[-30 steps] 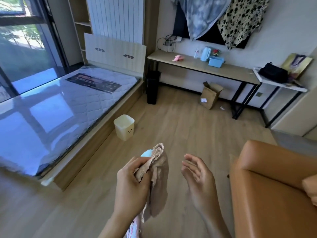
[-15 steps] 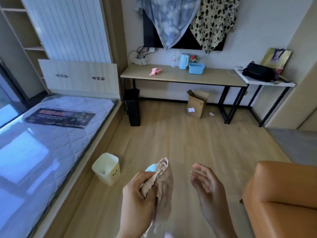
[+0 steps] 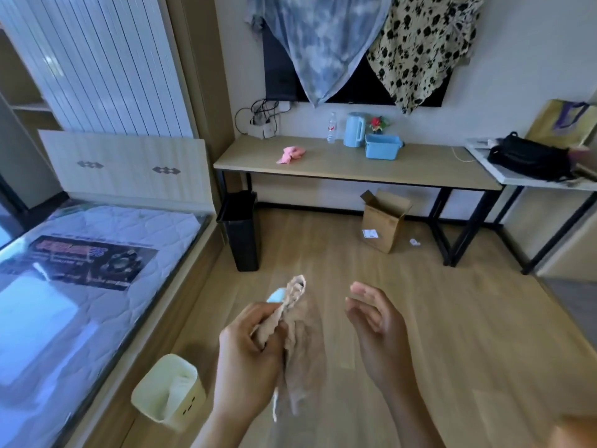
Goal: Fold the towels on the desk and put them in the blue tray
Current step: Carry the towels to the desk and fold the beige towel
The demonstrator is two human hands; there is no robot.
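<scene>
The left hand (image 3: 248, 360) grips a bunched beige towel (image 3: 300, 347) that hangs down from it; the right hand (image 3: 378, 331) is open and empty beside it. Far ahead, on the table (image 3: 355, 166), a pink towel (image 3: 290, 155) lies left of the blue tray (image 3: 382, 150).

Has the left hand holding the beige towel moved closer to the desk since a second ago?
Yes. The left hand, gripping the beige towel, has advanced across the floor toward the desk, which now looms nearer.

bedroom at home, mattress (image 3: 97, 253) on platform bed, wooden desk (image 3: 355, 166), hanging clothes (image 3: 326, 43)
</scene>
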